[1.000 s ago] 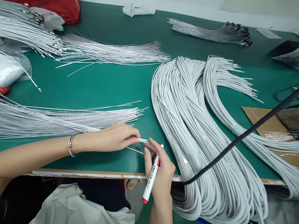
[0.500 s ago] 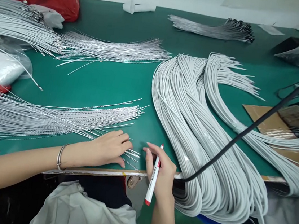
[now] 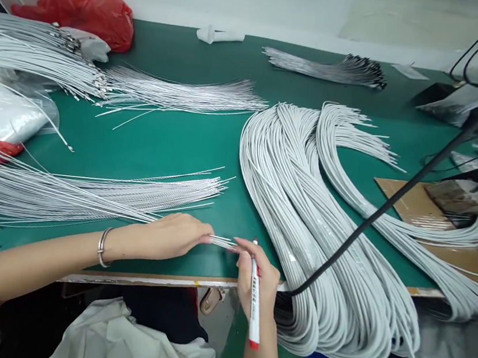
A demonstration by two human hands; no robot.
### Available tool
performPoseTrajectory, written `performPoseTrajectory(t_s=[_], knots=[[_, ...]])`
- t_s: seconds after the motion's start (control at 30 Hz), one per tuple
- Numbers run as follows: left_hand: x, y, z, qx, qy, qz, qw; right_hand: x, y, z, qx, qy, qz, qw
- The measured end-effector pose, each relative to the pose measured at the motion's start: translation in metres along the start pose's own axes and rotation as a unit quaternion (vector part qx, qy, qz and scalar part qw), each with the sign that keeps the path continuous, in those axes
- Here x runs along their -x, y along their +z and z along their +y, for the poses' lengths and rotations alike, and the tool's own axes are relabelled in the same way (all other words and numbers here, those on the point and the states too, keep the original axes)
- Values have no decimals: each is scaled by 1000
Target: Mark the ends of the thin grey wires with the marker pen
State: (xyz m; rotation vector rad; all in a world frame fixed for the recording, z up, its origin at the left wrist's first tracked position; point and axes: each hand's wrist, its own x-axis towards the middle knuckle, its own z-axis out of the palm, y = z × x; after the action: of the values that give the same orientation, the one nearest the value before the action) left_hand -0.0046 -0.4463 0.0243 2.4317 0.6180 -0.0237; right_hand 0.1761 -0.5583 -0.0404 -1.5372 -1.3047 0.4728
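My left hand [image 3: 182, 236], with a metal bangle [image 3: 103, 246] on its wrist, is closed round a few thin white wires [image 3: 221, 242]. Their ends stick out to the right, level with each other, and meet the fingertips of my right hand [image 3: 258, 277]. Held in that right hand is a white marker pen [image 3: 254, 311] with red ends, slanting down towards me. Whether the right fingertips pinch the wire ends or only touch them is hard to see. Behind my left hand lies a long bundle of the same wires [image 3: 88, 198].
Thick grey cables [image 3: 304, 181] hang over the table edge [image 3: 157, 280] at right, crossed by a black rod [image 3: 392, 212]. More wires [image 3: 184, 94] lie farther back. Red bag [image 3: 88, 18], clear plastic bag [image 3: 7, 110] and cardboard [image 3: 410, 203] sit around the green table [image 3: 160, 140].
My left hand has closed round the loose wires and gathered their ends. My right hand, still with the marker, now meets those ends. The view has tilted slightly upward.
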Motion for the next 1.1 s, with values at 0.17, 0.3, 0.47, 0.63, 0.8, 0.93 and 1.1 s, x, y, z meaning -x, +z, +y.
performPoseTrajectory(t_s=[0.17,0.3,0.47,0.63,0.8,0.93,1.1], knots=[[-4,-9,9,68,18,25,997,-2,4,-4,-88,60,-39,994],[-2,-9,16,-10,36,50,998,-7,11,-11,-146,73,-63,985],[3,-5,17,-154,52,82,983,-10,14,-25,-175,126,-59,975],[2,-21,23,-23,37,31,999,-9,12,-32,-172,119,-62,976],[-9,-34,18,211,-44,-50,975,-10,9,-35,-115,71,-72,988],[-16,-37,11,298,-86,-98,946,-11,7,-34,-103,38,-75,991],[-24,-41,1,384,-105,-209,893,-13,5,-27,-78,-58,-92,991]])
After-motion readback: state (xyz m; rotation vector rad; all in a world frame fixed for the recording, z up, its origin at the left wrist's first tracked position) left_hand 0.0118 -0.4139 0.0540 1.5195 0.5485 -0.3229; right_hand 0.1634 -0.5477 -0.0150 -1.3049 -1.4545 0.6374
